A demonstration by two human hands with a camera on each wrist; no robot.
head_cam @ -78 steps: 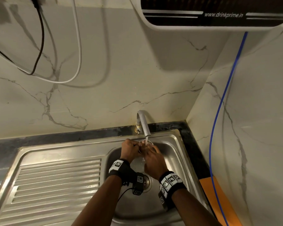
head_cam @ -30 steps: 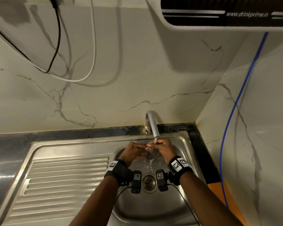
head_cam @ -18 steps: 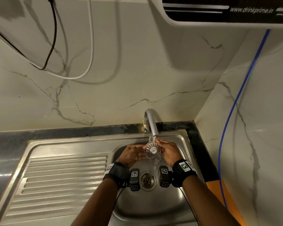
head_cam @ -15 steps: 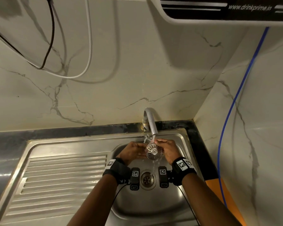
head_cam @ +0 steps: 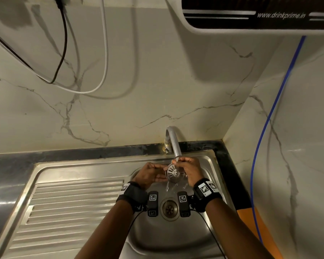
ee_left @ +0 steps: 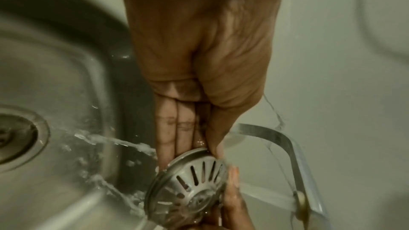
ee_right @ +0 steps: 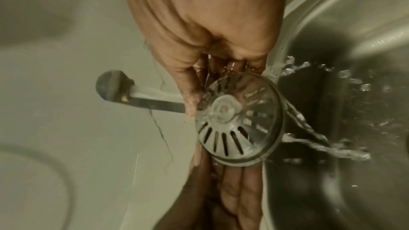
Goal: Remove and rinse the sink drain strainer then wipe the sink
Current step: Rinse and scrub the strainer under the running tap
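The round slotted metal drain strainer (head_cam: 173, 172) is held on edge under the running faucet (head_cam: 174, 144), above the sink basin (head_cam: 176, 236). My left hand (head_cam: 157, 173) pinches its left rim, thumb on the edge and straight fingers behind it. From the other side my right hand (head_cam: 183, 166) grips it, thumb on its slotted face. In the left wrist view the strainer (ee_left: 190, 186) sits at the tips of my left hand (ee_left: 188, 142). The right wrist view shows water sheeting over the strainer (ee_right: 239, 120), below my right hand (ee_right: 210, 69). The open drain hole (head_cam: 169, 208) lies beneath.
A ribbed draining board (head_cam: 69, 208) fills the sink's left side. Marble wall tiles close off the back and right. A blue hose (head_cam: 266, 124) hangs down the right wall, cables (head_cam: 105, 53) hang at upper left, and a water purifier (head_cam: 251, 15) is mounted above.
The strainer has turned from hidden between my hands to slotted face toward me, under the stream. Both hands have stayed at the faucet.
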